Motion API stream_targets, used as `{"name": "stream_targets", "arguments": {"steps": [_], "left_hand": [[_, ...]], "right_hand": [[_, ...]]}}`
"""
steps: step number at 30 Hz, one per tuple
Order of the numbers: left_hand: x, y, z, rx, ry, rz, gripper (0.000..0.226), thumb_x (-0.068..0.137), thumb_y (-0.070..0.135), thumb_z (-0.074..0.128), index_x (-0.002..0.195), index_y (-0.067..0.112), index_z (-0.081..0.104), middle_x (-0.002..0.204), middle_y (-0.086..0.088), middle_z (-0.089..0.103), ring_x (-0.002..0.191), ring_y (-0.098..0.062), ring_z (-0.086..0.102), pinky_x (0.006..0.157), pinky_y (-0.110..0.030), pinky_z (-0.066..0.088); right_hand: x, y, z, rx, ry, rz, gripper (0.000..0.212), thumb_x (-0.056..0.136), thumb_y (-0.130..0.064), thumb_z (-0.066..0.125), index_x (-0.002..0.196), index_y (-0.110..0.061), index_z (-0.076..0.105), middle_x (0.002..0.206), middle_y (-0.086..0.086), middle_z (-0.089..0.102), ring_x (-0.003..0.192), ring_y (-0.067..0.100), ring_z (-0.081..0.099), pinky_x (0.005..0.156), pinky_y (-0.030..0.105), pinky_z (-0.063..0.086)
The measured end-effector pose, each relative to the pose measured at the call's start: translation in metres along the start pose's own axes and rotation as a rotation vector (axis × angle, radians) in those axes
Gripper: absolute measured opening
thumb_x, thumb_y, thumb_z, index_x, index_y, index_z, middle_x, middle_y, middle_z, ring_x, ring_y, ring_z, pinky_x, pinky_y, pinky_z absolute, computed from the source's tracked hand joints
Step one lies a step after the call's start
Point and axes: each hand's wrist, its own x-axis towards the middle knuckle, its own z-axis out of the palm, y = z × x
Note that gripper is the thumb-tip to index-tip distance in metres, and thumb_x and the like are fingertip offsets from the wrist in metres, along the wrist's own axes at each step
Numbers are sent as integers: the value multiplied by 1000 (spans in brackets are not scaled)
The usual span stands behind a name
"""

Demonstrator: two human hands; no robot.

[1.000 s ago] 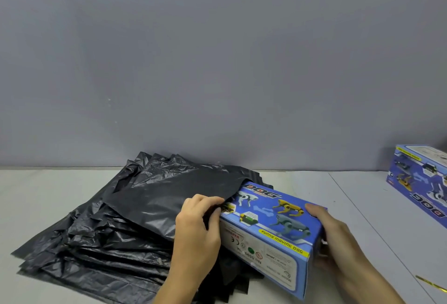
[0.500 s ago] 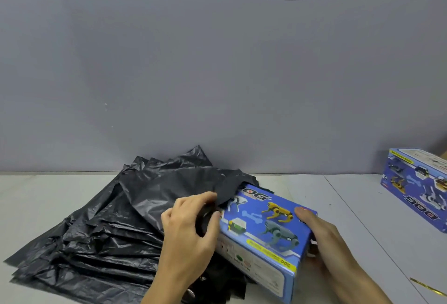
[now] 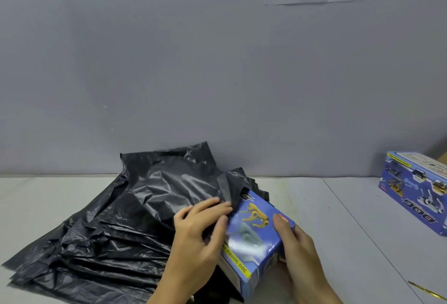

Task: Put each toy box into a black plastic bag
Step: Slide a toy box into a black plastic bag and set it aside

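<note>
Your box [image 3: 251,231] sits part-in top bag [image 3: 174,183] on bag stack [image 3: 92,250], table [image 3: 338,219] centre-left; 2nd box [image 3: 416,190] at right edge

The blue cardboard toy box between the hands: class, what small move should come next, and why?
Probably push the blue cardboard toy box further into the black plastic bag: only its far end is covered, the left hand holds the bag's edge, the right hand grips the near end.
</note>
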Motion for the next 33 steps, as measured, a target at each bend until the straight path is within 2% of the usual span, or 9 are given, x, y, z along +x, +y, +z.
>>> {"name": "stream_targets", "arguments": {"steps": [2, 4, 7, 9, 14, 17, 21, 26, 33], "left_hand": [[3, 0, -1, -8, 303, -97, 19, 85, 26, 62, 100, 23, 74, 109, 14, 69, 115, -13, 56, 102, -40, 41], [7, -2, -6, -31, 553, -368, 38, 85, 48, 65, 110, 20, 63, 116, 4, 56, 113, -19, 48, 102, -40, 41], [13, -9, -10, -458, 572, -879, 87, 71, 66, 71, 132, 9, 47, 134, -9, 49, 123, -26, 50, 104, -39, 42], [15, -9, -9, -742, 515, -1021, 96, 67, 66, 74, 135, 4, 48, 136, -15, 57, 125, -34, 55, 108, -49, 43], [16, -10, -8, -1027, 414, -1022, 60, 78, 31, 76, 125, -1, 61, 117, -19, 70, 109, -35, 67, 94, -45, 53], [13, -7, -1, -1042, 308, -945, 67, 67, 16, 75, 130, 6, 55, 120, -17, 70, 102, -28, 70, 85, -39, 58], [5, -1, 5, -1022, 42, -943, 81, 55, 19, 84, 129, 28, 51, 109, -6, 75, 87, -22, 74, 58, -31, 57], [9, -7, -4, -1102, 190, -1066, 60, 66, 44, 76, 117, 12, 72, 112, -13, 74, 101, -31, 69, 99, -47, 51], [8, -1, -12, -1117, 49, -1004, 35, 75, 35, 72, 94, 6, 80, 110, -19, 73, 97, -32, 73, 99, -47, 50]], "right_hand": [[1, -2, 0, 30, 10, -10, 33, 88, -50, 65, 99, -20, 75, 99, 19, 72, 100, 38, 68, 101, 58, 48], [2, -5, -2, 73, -6, -15, 27, 89, -46, 64, 99, -25, 76, 98, 12, 76, 100, 36, 70, 100, 56, 50], [2, -7, -4, 117, -31, -11, 35, 78, -50, 66, 96, -22, 77, 99, 17, 74, 100, 39, 69, 96, 55, 51], [0, -8, -3, 134, -97, 2, 40, 72, -51, 67, 97, -22, 78, 99, 15, 76, 95, 34, 72, 91, 48, 55], [-2, -6, -2, 117, -138, 18, 52, 63, -56, 70, 101, -21, 78, 100, 14, 76, 95, 31, 73, 92, 46, 55], [-2, -2, 1, 141, -8, 56, 42, 78, -50, 73, 98, -14, 76, 102, 27, 69, 97, 38, 70, 99, 58, 50], [-4, 1, 7, 207, 71, 85, 19, 89, -38, 69, 98, -22, 75, 99, 15, 75, 94, 35, 72, 93, 55, 55], [-8, -6, 5, 174, -78, 5, 26, 75, -43, 77, 95, -25, 76, 96, 17, 72, 83, 27, 70, 75, 40, 54], [-10, -3, 8, 124, -79, -131, 41, 74, -54, 71, 101, -23, 72, 99, 12, 75, 93, 30, 73, 84, 48, 59]]}}
